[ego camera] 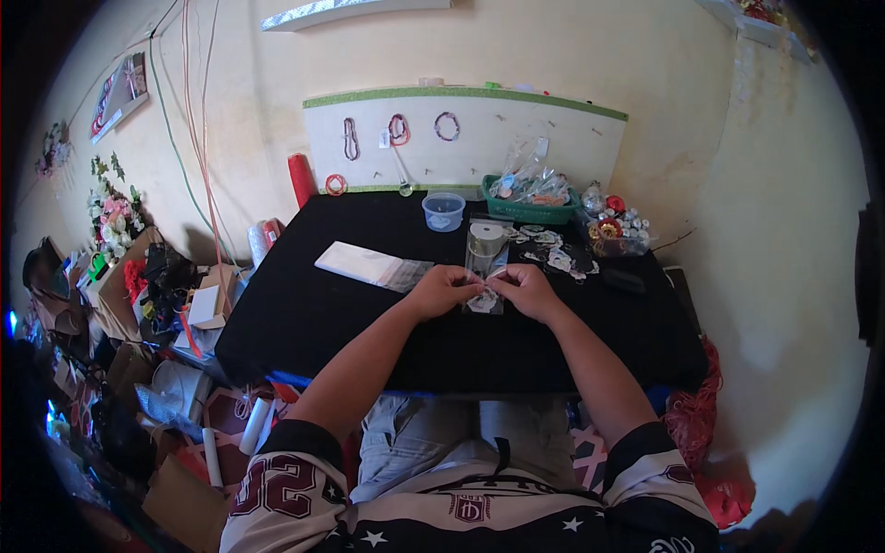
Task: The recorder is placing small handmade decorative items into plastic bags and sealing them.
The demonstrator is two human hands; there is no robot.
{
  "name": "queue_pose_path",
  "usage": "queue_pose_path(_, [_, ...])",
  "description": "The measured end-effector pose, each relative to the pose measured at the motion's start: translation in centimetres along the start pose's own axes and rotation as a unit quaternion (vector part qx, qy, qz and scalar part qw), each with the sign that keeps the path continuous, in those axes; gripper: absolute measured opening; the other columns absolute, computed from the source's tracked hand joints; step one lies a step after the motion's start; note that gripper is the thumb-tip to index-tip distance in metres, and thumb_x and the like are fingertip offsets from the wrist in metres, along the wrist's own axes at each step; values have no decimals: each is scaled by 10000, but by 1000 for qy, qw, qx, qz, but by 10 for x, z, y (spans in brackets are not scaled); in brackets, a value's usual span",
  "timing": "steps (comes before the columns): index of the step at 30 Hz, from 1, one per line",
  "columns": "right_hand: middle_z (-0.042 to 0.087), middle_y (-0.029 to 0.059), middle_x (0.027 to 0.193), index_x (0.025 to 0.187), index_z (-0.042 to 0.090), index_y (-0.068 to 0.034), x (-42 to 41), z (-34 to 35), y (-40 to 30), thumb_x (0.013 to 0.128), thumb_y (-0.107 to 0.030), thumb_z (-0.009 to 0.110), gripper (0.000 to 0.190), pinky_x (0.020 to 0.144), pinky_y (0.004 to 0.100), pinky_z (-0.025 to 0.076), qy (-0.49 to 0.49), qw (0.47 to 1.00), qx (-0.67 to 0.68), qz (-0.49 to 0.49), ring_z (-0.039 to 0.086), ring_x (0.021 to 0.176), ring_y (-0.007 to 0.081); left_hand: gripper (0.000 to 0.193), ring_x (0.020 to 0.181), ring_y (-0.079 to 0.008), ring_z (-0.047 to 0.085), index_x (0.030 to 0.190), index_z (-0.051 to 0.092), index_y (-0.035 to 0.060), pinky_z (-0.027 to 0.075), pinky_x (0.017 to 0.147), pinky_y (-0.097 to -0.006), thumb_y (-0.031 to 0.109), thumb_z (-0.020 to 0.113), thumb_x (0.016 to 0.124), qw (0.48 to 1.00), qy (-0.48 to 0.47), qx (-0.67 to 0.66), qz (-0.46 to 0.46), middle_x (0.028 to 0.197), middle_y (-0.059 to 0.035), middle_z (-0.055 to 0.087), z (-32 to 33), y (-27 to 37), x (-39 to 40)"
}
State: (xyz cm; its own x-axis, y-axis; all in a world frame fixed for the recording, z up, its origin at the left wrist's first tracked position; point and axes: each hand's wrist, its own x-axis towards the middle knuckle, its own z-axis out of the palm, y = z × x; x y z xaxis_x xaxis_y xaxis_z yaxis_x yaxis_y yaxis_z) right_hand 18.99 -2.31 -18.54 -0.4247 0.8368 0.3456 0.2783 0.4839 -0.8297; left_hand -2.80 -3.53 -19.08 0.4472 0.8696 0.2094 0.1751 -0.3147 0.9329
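Note:
My left hand (449, 290) and my right hand (523, 287) meet over the middle of the black-covered table (477, 352). Their thumbs and index fingers pinch something small and thin, too small to make out. Under the fingertips lies a clear plastic bag (495, 308) with small pale pieces at its near end. Just beyond the hands sits a spool (487, 232) of thin cord or ribbon. A stack of white-backed clear bags (359, 263) lies left of my left hand. Small pale tags with dark loops (556, 258) are spread to the right of the spool.
A round plastic tub (443, 212), a green basket of bagged items (532, 210) and a clear box of ornaments (622, 238) stand along the back. A dark object (623, 280) lies at right. Behind is a white board (470, 159) with bracelets. Boxes clutter the floor at left, near another person.

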Motion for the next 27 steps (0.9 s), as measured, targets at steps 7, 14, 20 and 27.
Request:
queue_pose_path(7, [662, 18, 735, 906, 701, -6, -2, -2, -7, 870, -177, 666, 178, 611, 245, 455, -5, 1000, 6, 16, 561, 655, 55, 184, 665, -35, 519, 980, 688, 40, 409, 596, -214, 198, 686, 887, 1000, -3, -7, 9, 770, 27, 639, 1, 0, 1])
queue_pose_path(14, [666, 19, 742, 907, 702, -12, 0, -1, -1, 864, -188, 677, 183, 610, 246, 453, -11, 1000, 6, -2, 565, 666, 54, 168, 688, -35, 522, 980, 687, 44, 412, 616, -219, 189, 672, 897, 1000, -17, -6, -4, 782, 32, 637, -1, 1, -1])
queue_pose_path(20, [674, 24, 780, 904, 692, -14, -1, -5, -1, 860, -177, 681, 169, 627, 242, 465, -13, 1000, -3, 5, 581, 679, 63, 182, 703, -40, 539, 1001, 685, 31, 427, 633, -218, 180, 664, 899, 1000, -2, 22, -8, 811, 18, 652, -1, 2, 1])
queue_pose_path(27, [672, 19, 808, 908, 682, -20, 0, -4, -5, 850, -156, 688, 148, 646, 238, 472, -16, 999, 40, 19, 587, 711, 64, 183, 709, -48, 566, 1008, 689, 34, 446, 630, -217, 176, 663, 896, 999, 11, -33, -15, 833, 6, 665, -3, 2, 1])
